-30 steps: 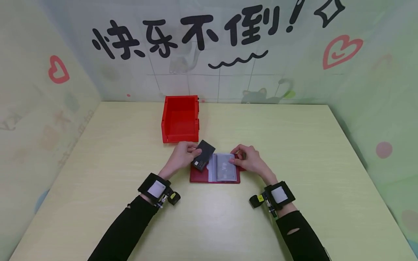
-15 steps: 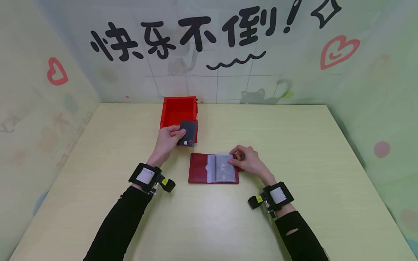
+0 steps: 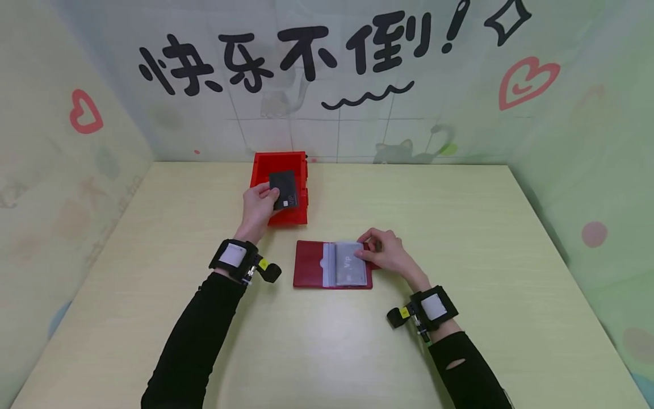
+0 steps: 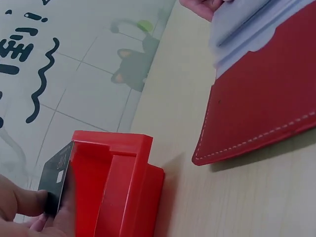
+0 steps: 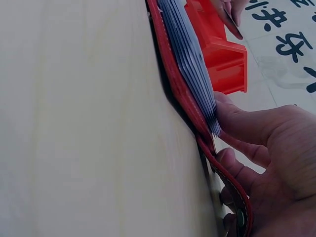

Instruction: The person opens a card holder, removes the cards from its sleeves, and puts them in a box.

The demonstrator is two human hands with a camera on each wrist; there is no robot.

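A black card (image 3: pixel 284 190) with "VIP" lettering is pinched between the thumb and fingers of my left hand (image 3: pixel 257 207). The hand and card are over the red plastic bin (image 3: pixel 301 215) at the back. An opened red card holder (image 3: pixel 308 270) lies flat on the table, with stitched edges visible in the left wrist view. My right hand (image 3: pixel 389 251) pinches its stack of clear plastic sleeves (image 3: pixel 350 266) at the upper right corner, thumb on top. In the right wrist view, the sleeves (image 5: pixel 190 64) are fanned in layers, and a strap (image 5: pixel 229 180) with a snap runs beside the fingers.
The pale wood table (image 3: pixel 327 346) meets a printed backdrop (image 3: pixel 327 130) at its back edge, with printed walls on both sides. Each wrist wears a black strap with a small camera, the left camera (image 3: pixel 269 271) hanging inward.
My left hand has carried the black card from above the card holder, up and left, to over the red bin. My right hand has stayed at the sleeves.
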